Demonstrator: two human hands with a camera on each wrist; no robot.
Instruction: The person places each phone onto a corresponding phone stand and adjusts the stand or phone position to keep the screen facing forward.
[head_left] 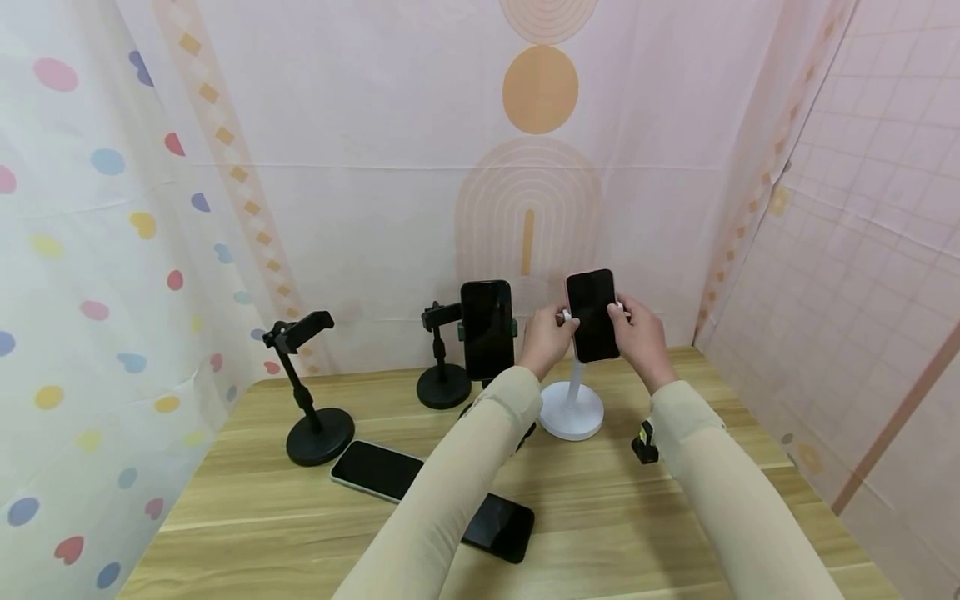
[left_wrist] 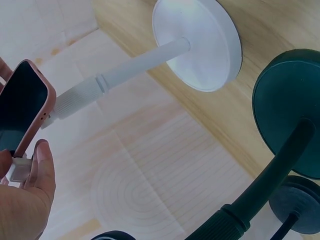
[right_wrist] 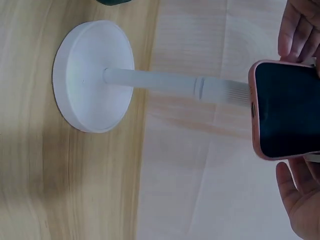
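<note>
A phone in a pink case (head_left: 592, 317) stands upright, slightly tilted, in the holder of a white phone stand (head_left: 572, 412). My left hand (head_left: 550, 337) pinches the white clamp (left_wrist: 20, 170) at the phone's left edge between thumb and fingers. On the opposite edge, my right hand (head_left: 641, 335) grips the clamp's other side, its thumb close to the screen. In the right wrist view the right hand (right_wrist: 304, 200) appears below the phone, and white clamp plastic shows at that edge. The stand's ribbed post rises behind the phone from its round base (right_wrist: 95, 75).
Left of the white stand, a green phone stand (left_wrist: 285, 115) holds another black phone (head_left: 487, 329). Two black stands (head_left: 320, 435) (head_left: 443, 387) are further left. Two phones (head_left: 377, 469) (head_left: 504, 527) lie on the table, partly under my left sleeve. A small black-and-yellow object (head_left: 645, 443) sits by my right sleeve.
</note>
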